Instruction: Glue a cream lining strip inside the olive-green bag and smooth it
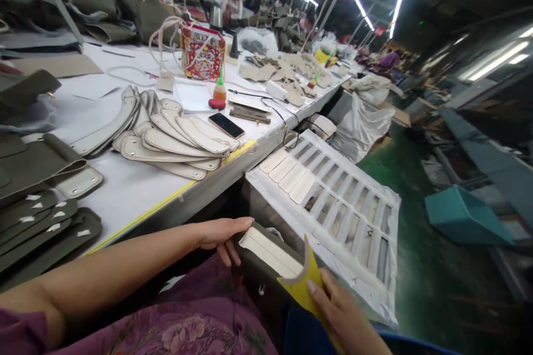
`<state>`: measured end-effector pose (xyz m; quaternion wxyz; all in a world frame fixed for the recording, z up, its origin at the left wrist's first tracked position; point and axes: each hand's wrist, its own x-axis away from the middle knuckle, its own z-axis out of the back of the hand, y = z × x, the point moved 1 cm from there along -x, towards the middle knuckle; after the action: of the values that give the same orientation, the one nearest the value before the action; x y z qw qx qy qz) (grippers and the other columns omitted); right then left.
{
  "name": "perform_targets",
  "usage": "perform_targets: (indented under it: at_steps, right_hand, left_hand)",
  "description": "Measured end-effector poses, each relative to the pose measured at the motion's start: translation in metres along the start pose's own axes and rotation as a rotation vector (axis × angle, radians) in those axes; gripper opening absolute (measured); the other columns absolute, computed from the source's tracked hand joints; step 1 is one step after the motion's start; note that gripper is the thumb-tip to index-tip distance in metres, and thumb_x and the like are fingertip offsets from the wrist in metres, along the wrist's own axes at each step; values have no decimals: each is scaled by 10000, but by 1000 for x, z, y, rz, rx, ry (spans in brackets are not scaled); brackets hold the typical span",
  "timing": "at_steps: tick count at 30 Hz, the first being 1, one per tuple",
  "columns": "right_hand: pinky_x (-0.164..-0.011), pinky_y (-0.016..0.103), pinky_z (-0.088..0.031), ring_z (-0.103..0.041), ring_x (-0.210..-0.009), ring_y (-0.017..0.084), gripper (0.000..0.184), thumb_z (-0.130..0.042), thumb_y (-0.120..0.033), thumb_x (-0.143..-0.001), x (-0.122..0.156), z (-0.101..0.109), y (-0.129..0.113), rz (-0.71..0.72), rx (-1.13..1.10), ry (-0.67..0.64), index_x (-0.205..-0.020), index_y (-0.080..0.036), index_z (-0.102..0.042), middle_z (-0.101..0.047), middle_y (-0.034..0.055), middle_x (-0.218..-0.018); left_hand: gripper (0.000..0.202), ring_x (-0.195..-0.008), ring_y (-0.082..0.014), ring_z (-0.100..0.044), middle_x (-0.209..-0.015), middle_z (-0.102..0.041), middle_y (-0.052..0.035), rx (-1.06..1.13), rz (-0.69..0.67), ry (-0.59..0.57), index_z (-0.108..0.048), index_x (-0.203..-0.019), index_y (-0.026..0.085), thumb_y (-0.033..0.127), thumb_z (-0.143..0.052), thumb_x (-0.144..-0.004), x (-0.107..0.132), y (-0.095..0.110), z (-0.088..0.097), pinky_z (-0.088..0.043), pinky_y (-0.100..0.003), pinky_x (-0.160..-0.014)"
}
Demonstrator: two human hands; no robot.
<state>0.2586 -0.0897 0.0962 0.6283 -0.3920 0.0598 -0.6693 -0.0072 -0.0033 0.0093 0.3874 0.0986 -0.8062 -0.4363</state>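
Observation:
Across my lap lies a dark olive bag piece [266,280] with a long cream panel [270,250] along its upper side and a small metal stud low on its face. My left hand [227,236] grips its left end, thumb on top and fingers curled below. In my right hand [343,308] is a bent yellow strip [306,283] with a greyish edge. The strip's curved end touches the right end of the cream panel. Part of the strip is hidden behind my fingers.
On the white worktable [120,199] to the left sit a fan of cream curved straps [179,136], olive flaps [41,227], a phone [226,125] and an orange-filled bottle [219,90]. A white slatted rack [333,216] holding cream pieces stands ahead. A teal bin [462,213] is at right.

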Motion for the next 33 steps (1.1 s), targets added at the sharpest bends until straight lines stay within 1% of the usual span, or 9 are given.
perform_targets:
  at_steps: [2,5,10,15,17,24,29,31,33]
  right_hand:
    - [-756,354,-492,-606,-906,244,470,-378,-533,-828,11,-31,0,-73,-301,-36,-1108,-160,-434,-580,134,-1051]
    - [-586,346,-511,-633,-684,227,503,-400,-556,-815,14,-79,-8,-186,-635,-73,-1138,-171,-374,-603,95,-906]
    - [-521,311,-488,-614,-581,195,448,-468,-541,-791,-1,-123,-27,-185,-744,-28,-1026,-163,-414,-620,77,-820]
    - [-522,298,-492,-621,-584,196,494,-546,-541,-742,-15,-145,-40,-230,-1012,90,-1026,-155,-426,-619,58,-777]
    - [-557,308,-505,-625,-601,194,517,-574,-557,-718,-18,-155,-43,-241,-1108,132,-1015,-154,-446,-617,48,-775]
    - [-608,298,-498,-612,-636,180,540,-640,-558,-664,-19,-173,-54,-337,-1310,178,-1006,-162,-506,-626,34,-767]
    - [-565,250,-434,-594,-676,181,453,-634,-550,-676,-24,-173,-60,-317,-1299,209,-856,-140,-567,-644,70,-794]
    - [-559,234,-412,-576,-652,160,448,-623,-557,-694,-23,-169,-59,-281,-1237,172,-820,-131,-573,-642,65,-771]
    - [-502,214,-369,-524,-552,118,481,-612,-590,-694,-21,-165,-56,-272,-1195,85,-798,-122,-573,-618,41,-684]
  left_hand:
    - [703,-680,-213,-664,-1036,-612,-98,211,-39,-10,-185,-1395,315,652,-396,-815,-2,-15,-5,-517,-308,-576]
    - [640,-725,-202,-647,-988,-625,-81,370,-164,22,-344,-1329,285,653,-414,-810,-12,-30,-11,-520,-307,-600]
    - [551,-821,-214,-602,-994,-621,-61,505,-328,139,-477,-1226,239,620,-411,-833,-26,-40,-19,-512,-310,-593]
    - [608,-975,-215,-567,-1022,-635,-69,529,-464,197,-516,-1181,166,645,-395,-827,-38,-52,-21,-431,-335,-886]
    - [629,-1019,-225,-554,-1043,-635,-76,540,-493,212,-518,-1171,157,660,-403,-812,-42,-57,-21,-394,-345,-937]
    - [615,-1006,-230,-576,-1037,-650,-70,539,-514,327,-547,-1110,167,659,-293,-843,-48,-61,-25,-409,-337,-921]
    - [619,-1050,-232,-552,-1051,-648,-72,435,-472,483,-571,-1100,152,653,-315,-840,-52,-66,-19,-387,-318,-949]
    - [606,-1004,-233,-578,-1011,-662,-79,386,-411,459,-591,-1087,146,643,-356,-833,-45,-63,-12,-424,-319,-905]
    - [597,-830,-243,-636,-868,-686,-92,332,-311,360,-600,-1100,135,629,-449,-802,-31,-55,-4,-495,-346,-755]
